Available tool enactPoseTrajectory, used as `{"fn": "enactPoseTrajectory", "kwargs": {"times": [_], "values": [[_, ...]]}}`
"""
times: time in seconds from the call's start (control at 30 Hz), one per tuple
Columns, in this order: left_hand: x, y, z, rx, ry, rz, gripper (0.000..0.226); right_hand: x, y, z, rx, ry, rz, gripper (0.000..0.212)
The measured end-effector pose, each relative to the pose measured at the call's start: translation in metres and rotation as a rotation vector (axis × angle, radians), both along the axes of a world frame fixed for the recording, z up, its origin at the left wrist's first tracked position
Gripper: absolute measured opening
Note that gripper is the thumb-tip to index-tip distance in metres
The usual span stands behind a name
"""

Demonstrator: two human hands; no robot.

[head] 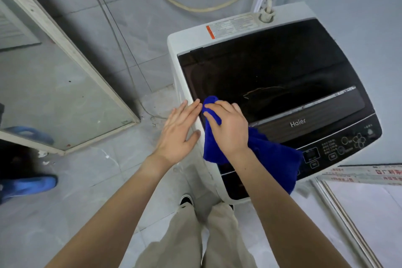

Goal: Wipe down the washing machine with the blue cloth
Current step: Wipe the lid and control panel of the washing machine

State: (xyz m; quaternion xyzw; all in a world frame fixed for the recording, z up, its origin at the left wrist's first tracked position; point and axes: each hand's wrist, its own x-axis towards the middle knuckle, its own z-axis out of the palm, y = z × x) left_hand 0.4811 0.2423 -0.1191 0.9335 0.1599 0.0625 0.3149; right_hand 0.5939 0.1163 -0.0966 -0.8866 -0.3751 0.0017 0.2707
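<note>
The washing machine (282,85) stood at the two o'clock side of the view, its dark glass lid (272,72) shut and its control panel (339,148) nearest the person. The blue cloth (269,154) lay on the machine's near left corner, at about four o'clock from the frame's centre; part of it was bunched under the right hand (226,128) and the rest trailed loose toward the panel and down over the front edge.

The right hand was closed on the cloth, fingers curled around a gathered fold pressed to the lid's left margin. The left hand (178,135) was open and held nothing — palm down, fingers spread, its fingertips at the machine's white left rim (174,43), just beside the cloth.

Most of the lid looked unwiped, judging by the faint streak at its centre, so the job seemed barely started.

Several risks stood out. The trailing end of the cloth lay close to the buttons, and a broad sweep toward four o'clock could have dragged it over them and pressed one. Only a small wad was under the fingers, so the loose part might have flapped, missed patches or slipped off the front. At twelve o'clock the inlet hose (266,10) joined the back deck — a hard push that far could have knocked the fitting.
</note>
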Motion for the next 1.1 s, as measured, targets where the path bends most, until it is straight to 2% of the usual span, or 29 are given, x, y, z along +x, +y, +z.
{"fn": "enactPoseTrajectory", "kwargs": {"times": [0.1,0.37,0.57,0.73,0.87,1.0,1.1], "values": [[0.001,0.001,0.0,0.0,0.002,-0.001,0.067,0.0,0.006,0.003,-0.009,-0.01,-0.016,0.029],[0.003,-0.004,0.004,0.051,-0.034,0.016,0.063,-0.053,-0.052,-0.016,0.006,-0.095,0.013,0.028],[0.015,-0.016,0.009,0.071,-0.075,0.105,0.056,0.007,-0.009,0.0,0.011,-0.004,-0.032,0.026],[0.041,-0.038,0.018,0.096,-0.069,0.19,0.055,0.042,-0.01,0.004,0.013,-0.022,0.047,0.027],[0.064,-0.057,0.02,0.101,-0.089,0.262,0.05,0.102,-0.045,0.002,0.058,0.003,-0.098,0.027],[0.085,-0.082,0.017,0.079,-0.094,0.38,0.051,0.177,-0.088,0.004,0.101,0.057,-0.344,0.025],[0.089,-0.086,0.014,0.111,-0.088,0.425,0.053,0.18,-0.092,0.003,0.108,0.062,-0.394,0.023]]}}
